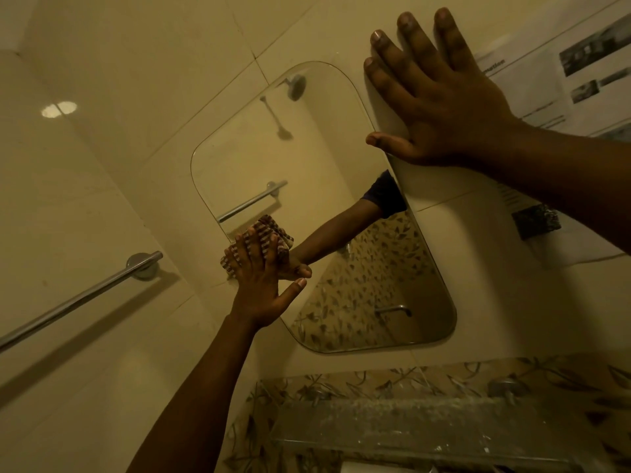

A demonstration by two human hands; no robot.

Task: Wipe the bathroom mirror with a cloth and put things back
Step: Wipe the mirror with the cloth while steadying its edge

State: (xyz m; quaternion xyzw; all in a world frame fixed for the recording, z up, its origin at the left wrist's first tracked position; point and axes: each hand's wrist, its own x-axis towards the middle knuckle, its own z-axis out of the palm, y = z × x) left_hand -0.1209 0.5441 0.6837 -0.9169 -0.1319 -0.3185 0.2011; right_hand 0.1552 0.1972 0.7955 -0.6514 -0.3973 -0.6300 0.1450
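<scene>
While the left hand (pixel 259 295) lies flat with fingers spread straight, pressing a brown-and-white striped cloth (pixel 260 232) against the lower left edge of the rounded, frameless wall mirror (pixel 307 158), the right hand (pixel 440 107) rests open on the cream tiled wall (pixel 136 63), fingers fanned, thumb touching the mirror's upper right edge. A chrome towel rail (pixel 78 302) is fixed to the wall at left. Beneath the mirror sits a dusty clear glass shelf (pixel 426 425); a printed paper notice (pixel 563 63) hangs at upper right.
</scene>
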